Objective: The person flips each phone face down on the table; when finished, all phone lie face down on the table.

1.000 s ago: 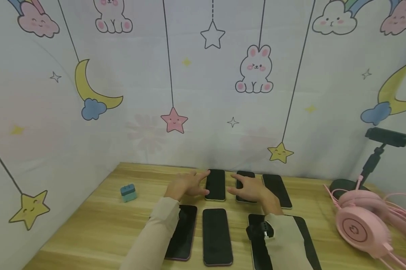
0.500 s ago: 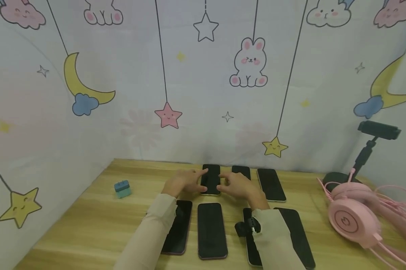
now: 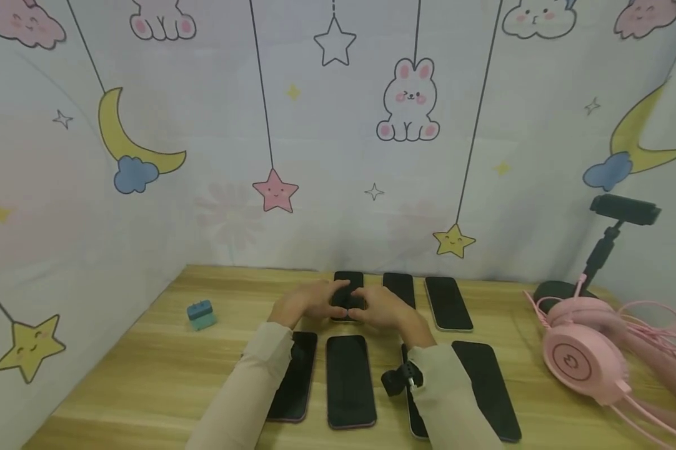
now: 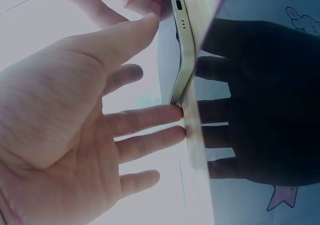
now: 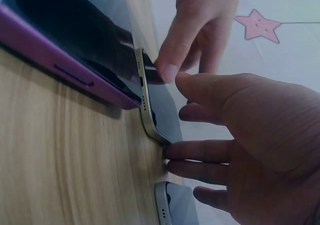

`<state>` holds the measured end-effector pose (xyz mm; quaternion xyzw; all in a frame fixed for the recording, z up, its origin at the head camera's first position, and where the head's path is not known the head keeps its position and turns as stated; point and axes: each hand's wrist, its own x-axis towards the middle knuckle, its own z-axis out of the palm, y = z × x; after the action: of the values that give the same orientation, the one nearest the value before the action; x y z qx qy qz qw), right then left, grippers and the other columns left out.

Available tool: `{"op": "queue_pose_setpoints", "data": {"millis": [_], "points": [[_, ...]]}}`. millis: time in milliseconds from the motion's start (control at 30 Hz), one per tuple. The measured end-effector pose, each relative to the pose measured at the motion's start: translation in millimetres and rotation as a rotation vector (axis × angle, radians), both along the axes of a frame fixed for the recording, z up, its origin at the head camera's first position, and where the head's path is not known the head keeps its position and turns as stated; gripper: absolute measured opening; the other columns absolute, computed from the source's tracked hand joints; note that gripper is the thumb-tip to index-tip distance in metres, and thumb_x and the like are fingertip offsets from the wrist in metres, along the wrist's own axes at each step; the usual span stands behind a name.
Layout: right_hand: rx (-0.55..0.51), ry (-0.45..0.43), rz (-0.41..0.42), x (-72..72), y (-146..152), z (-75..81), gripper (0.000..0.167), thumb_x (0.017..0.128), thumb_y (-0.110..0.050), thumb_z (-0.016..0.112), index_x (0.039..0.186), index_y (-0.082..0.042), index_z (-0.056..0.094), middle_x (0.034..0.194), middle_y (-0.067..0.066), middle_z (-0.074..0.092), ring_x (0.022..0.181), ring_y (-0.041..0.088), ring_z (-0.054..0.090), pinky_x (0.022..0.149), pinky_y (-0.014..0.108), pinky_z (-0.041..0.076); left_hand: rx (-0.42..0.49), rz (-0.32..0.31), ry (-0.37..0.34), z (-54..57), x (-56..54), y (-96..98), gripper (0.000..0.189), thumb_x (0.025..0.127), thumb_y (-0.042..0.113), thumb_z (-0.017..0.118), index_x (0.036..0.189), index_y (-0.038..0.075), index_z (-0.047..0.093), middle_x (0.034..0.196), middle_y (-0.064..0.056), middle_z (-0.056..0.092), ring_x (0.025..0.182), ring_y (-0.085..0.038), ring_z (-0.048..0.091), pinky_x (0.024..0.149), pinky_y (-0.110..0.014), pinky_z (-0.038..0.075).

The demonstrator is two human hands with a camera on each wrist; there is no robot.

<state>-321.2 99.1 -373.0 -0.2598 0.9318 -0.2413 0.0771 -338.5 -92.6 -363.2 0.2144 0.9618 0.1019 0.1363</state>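
A dark-screened phone [image 3: 347, 280] with a pale gold edge lies flat in the back row, at the left. My left hand [image 3: 308, 301] is at its left side, and my right hand [image 3: 384, 307] at its right. In the left wrist view, the left hand's straight fingers [image 4: 150, 120] reach the edge of the phone [image 4: 187, 50], thumb above. The right wrist view has the right hand's extended fingers [image 5: 200, 150] at a corner of this phone [image 5: 146, 100]. Both thumbs are close together over the screen. The hands hide part of the phone.
Other phones lie at back middle [image 3: 401, 287], back right [image 3: 449, 304], front left [image 3: 300, 384] and front centre [image 3: 351, 382]. Another dark screen [image 3: 487, 390] shows beside the right sleeve. Pink headphones [image 3: 585, 356], a black stand [image 3: 602, 250] and a blue-teal block [image 3: 201, 315] sit on the wooden table.
My right hand has moved left from the back middle phone to the back left phone, bringing both thumbs together. The left hand stays beside that phone. The head view has shifted slightly.
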Motion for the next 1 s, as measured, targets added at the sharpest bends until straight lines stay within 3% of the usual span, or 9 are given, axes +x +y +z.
{"op": "queue_pose_setpoints", "data": {"millis": [67, 233, 367, 500, 600, 767, 1000], "points": [[-0.015, 0.002, -0.002, -0.2, -1.1, 1.3, 0.048, 0.101, -0.024, 0.063, 0.141, 0.001, 0.054, 0.138, 0.014, 0.059, 0.121, 0.030, 0.059, 0.099, 0.047, 0.047, 0.029, -0.015, 0.006, 2.4, -0.8, 0.3, 0.072, 0.099, 0.040, 0.063, 0.159, 0.019, 0.029, 0.152, -0.014, 0.044, 0.138, -0.031, 0.044, 0.109, -0.050, 0.038], [-0.026, -0.004, -0.019, -1.2, -2.1, 3.8, 0.045, 0.102, -0.020, 0.060, 0.142, 0.000, 0.052, 0.141, 0.015, 0.056, 0.123, 0.031, 0.058, 0.100, 0.047, 0.047, 0.049, -0.028, 0.008, 5.1, -1.6, 1.2, 0.074, 0.099, 0.039, 0.064, 0.159, 0.017, 0.027, 0.150, -0.013, 0.047, 0.135, -0.029, 0.047, 0.109, -0.048, 0.038], [-0.039, -0.030, -0.045, -1.6, -2.1, 6.2, 0.045, 0.103, -0.017, 0.059, 0.144, -0.003, 0.050, 0.125, 0.014, 0.064, 0.098, 0.025, 0.066, 0.085, 0.042, 0.051, 0.058, -0.031, 0.007, 5.0, -1.7, 1.9, 0.075, 0.099, 0.038, 0.064, 0.160, 0.019, 0.026, 0.151, -0.013, 0.046, 0.135, -0.030, 0.047, 0.109, -0.048, 0.038], [-0.059, -0.060, -0.068, -2.6, -2.1, 6.8, 0.046, 0.102, -0.015, 0.059, 0.146, -0.005, 0.049, 0.101, 0.008, 0.066, 0.065, 0.016, 0.058, 0.066, 0.034, 0.047, 0.076, -0.037, 0.011, 5.2, -0.9, 1.1, 0.076, 0.098, 0.038, 0.065, 0.160, 0.020, 0.025, 0.150, -0.013, 0.047, 0.130, -0.030, 0.052, 0.107, -0.049, 0.040], [-0.095, -0.080, -0.088, -4.2, -1.8, 4.9, 0.046, 0.101, -0.012, 0.059, 0.146, -0.005, 0.049, 0.100, 0.008, 0.065, 0.060, 0.015, 0.053, 0.061, 0.031, 0.044, 0.081, -0.035, 0.008, 6.0, 0.7, -0.1, 0.078, 0.098, 0.039, 0.066, 0.161, 0.022, 0.023, 0.141, -0.014, 0.055, 0.119, -0.028, 0.059, 0.104, -0.049, 0.043], [-0.160, -0.115, -0.123, -6.0, -0.2, 1.1, 0.045, 0.100, -0.008, 0.059, 0.145, -0.005, 0.051, 0.107, 0.012, 0.067, 0.070, 0.017, 0.056, 0.064, 0.032, 0.045, 0.090, -0.028, -0.009, 5.9, 1.7, -1.0, 0.080, 0.096, 0.041, 0.067, 0.161, 0.024, 0.022, 0.118, -0.013, 0.066, 0.100, -0.025, 0.064, 0.099, -0.049, 0.046], [-0.231, -0.125, -0.137, -7.1, 2.8, -1.3, 0.040, 0.101, -0.006, 0.055, 0.141, -0.006, 0.054, 0.122, 0.017, 0.066, 0.087, 0.022, 0.059, 0.073, 0.036, 0.047, 0.132, -0.026, -0.012, 2.8, -1.6, -3.7, 0.081, 0.097, 0.042, 0.066, 0.161, 0.023, 0.021, 0.138, -0.015, 0.058, 0.108, -0.027, 0.063, 0.100, -0.049, 0.045]]}}
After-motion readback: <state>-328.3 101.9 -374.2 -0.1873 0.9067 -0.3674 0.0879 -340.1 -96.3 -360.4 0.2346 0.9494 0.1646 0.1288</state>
